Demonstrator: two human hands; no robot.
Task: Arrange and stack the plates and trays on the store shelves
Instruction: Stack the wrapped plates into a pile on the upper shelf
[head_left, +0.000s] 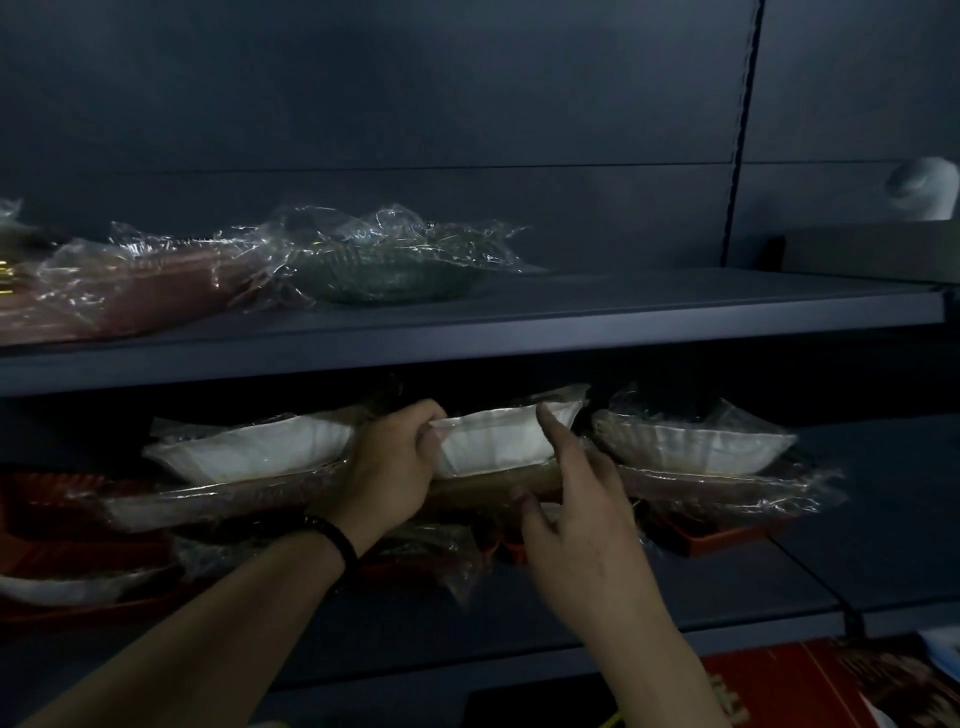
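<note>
Your left hand (389, 467) grips the left end of the middle white dish (493, 447), thumb hooked over its rim. Your right hand (576, 514) is loose and spread, with its index fingertip (545, 415) touching the dish's right rim; it holds nothing. The dish is plastic-wrapped and sits on the lower shelf (779, 597), atop a wrapped brownish tray (483, 486). The left white dish (249, 449) and the right white dish (691, 441) flank it. A red tray (717, 535) lies under the stack. On the upper shelf (623, 312), a wrapped green glass dish (389, 270) sits beside a wrapped pinkish tray (130, 291).
</note>
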